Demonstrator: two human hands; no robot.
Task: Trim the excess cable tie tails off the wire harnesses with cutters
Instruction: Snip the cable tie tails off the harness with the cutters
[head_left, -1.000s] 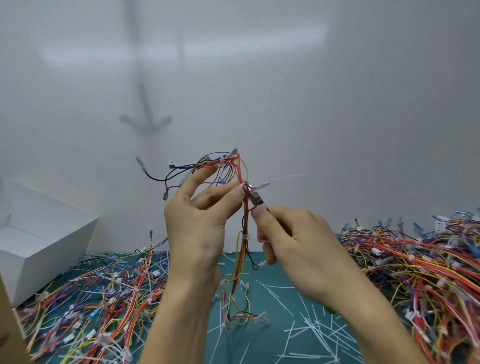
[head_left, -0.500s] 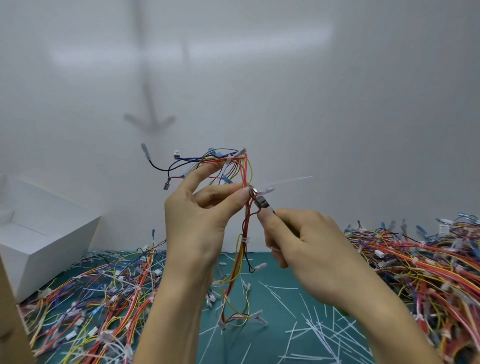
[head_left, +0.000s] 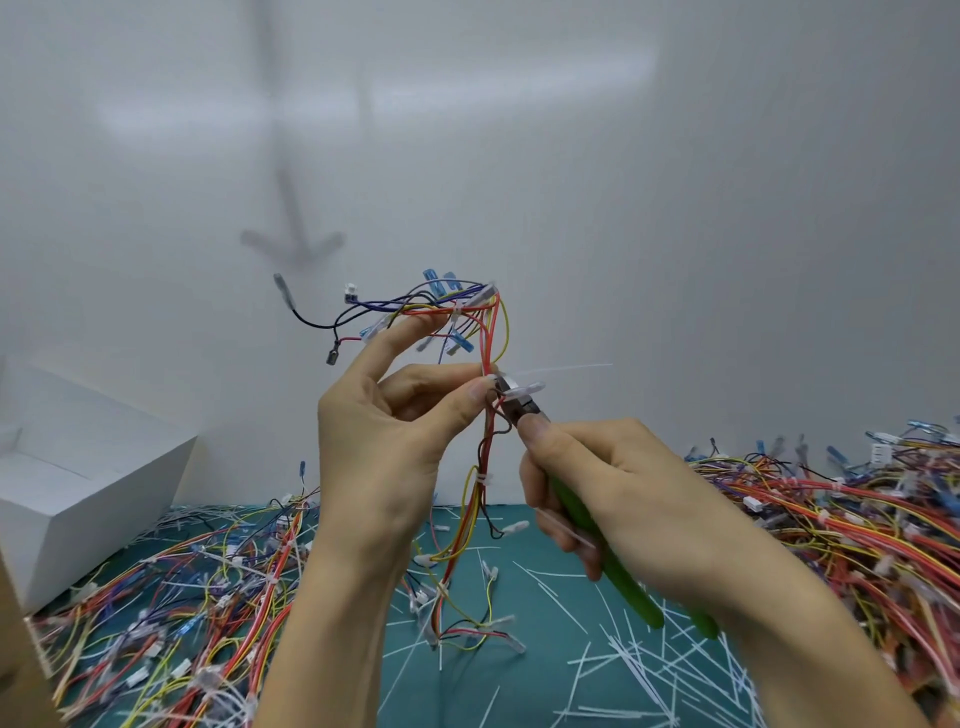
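Observation:
My left hand (head_left: 395, 447) holds up a wire harness (head_left: 483, 467) of red, yellow, black and blue wires, pinching it between thumb and fingers near a white cable tie. A thin white tie tail (head_left: 566, 369) sticks out to the right from that tie. My right hand (head_left: 623, 499) grips green-handled cutters (head_left: 613, 561). Their metal jaws (head_left: 514, 397) sit at the base of the tail, right beside my left fingertips. The harness's lower end hangs down to the green mat (head_left: 519, 691).
A pile of harnesses (head_left: 852, 525) lies at the right and another pile (head_left: 171, 613) at the left. Several cut white tie tails (head_left: 639, 670) litter the mat. A white box (head_left: 78, 493) stands at the left, with a white wall behind.
Both hands and the harness have shifted slightly, and the cutter jaws stay at the tie. The tail still sticks out to the right.

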